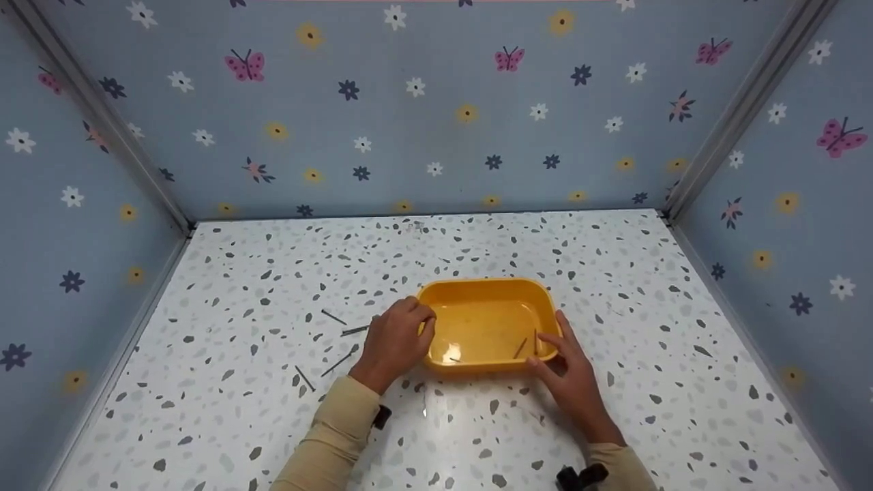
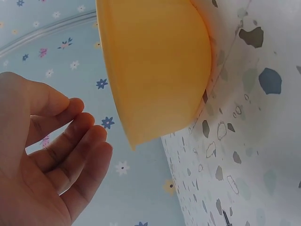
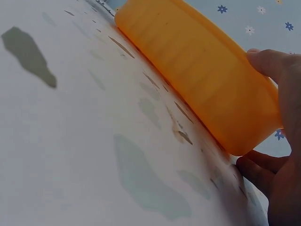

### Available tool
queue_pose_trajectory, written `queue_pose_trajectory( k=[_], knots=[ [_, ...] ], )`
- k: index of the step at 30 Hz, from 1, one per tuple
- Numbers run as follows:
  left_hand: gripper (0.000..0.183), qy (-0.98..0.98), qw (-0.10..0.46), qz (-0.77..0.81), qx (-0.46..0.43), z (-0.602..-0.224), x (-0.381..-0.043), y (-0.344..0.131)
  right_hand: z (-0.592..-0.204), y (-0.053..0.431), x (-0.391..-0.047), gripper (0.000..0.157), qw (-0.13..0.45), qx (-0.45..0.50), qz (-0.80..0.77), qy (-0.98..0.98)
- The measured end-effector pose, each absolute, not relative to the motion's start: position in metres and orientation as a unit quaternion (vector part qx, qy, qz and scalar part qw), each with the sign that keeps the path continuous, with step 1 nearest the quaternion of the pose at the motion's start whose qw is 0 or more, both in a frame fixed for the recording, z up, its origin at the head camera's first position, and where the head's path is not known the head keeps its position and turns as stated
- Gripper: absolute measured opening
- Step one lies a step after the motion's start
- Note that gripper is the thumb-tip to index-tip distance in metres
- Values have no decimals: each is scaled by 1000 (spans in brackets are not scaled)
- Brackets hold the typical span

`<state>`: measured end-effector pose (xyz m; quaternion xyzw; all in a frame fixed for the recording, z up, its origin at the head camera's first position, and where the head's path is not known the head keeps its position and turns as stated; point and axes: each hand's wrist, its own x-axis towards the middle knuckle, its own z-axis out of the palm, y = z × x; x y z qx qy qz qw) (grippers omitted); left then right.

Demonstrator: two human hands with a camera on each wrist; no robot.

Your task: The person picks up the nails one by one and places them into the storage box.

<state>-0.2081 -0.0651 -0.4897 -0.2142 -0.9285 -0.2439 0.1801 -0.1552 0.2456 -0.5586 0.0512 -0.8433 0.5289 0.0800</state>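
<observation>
A yellow plastic tub point(image 1: 477, 291) sits on the speckled table, with a few nails point(image 1: 520, 348) lying inside along its near side. At the tub's left rim hovers my left hand point(image 1: 399, 339); its fingers are loosely bent, thumb tip against the index finger, and no object shows between them. The left wrist view has this hand point(image 2: 61, 150) apart from the tub wall point(image 2: 155, 66). My right hand point(image 1: 573, 378) grips the tub's near right corner. Seen from the right wrist, one digit lies on the rim while other fingers point(image 3: 258, 169) are at the bottom edge.
Several loose nails point(image 1: 336, 363) lie scattered on the table point(image 1: 225, 327) left of the tub. Patterned blue panels point(image 1: 436, 88) enclose the table at the back and on both sides.
</observation>
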Motion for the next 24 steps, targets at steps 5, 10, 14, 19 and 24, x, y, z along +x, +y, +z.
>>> queue_pose_trajectory(
  k=[5,10,14,19,24],
  knots=[
    [11,-926,192,-240,-219,-489,-207,-66,-567,249,-158,47,85,63,543,-833],
    [13,-929,191,-232,-215,-490,-206,-68,-568,250,-158,49,85,69,555,-825],
    [13,-931,186,-231,-212,-491,-207,-70,-568,249,-158,47,81,62,550,-829],
    [12,-931,182,-236,-211,-492,-207,-72,-552,243,-153,44,76,53,540,-837],
    [11,-933,173,-241,-201,-493,-206,-75,-556,245,-154,43,81,63,547,-831]
  ],
)
